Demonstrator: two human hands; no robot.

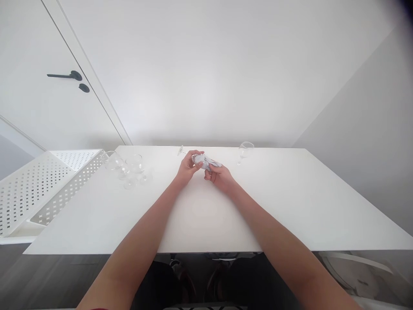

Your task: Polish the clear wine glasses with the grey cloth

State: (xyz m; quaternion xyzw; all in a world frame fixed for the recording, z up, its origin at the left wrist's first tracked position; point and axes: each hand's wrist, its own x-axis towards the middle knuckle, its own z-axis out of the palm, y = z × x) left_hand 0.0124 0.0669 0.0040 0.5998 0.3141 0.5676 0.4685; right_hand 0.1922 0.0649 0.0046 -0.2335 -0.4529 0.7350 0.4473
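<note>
left hand [186,167]: closed round a tipped wine glass [180,150], near the table's [209,215] far edge
right hand [222,177]: pinching a grey cloth [202,161] against it
step: seemingly wiping
next move: probably calls for turning it gently

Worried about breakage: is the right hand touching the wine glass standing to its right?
Apart: the head view shows bare white tabletop between the right hand and the wine glass.
</note>
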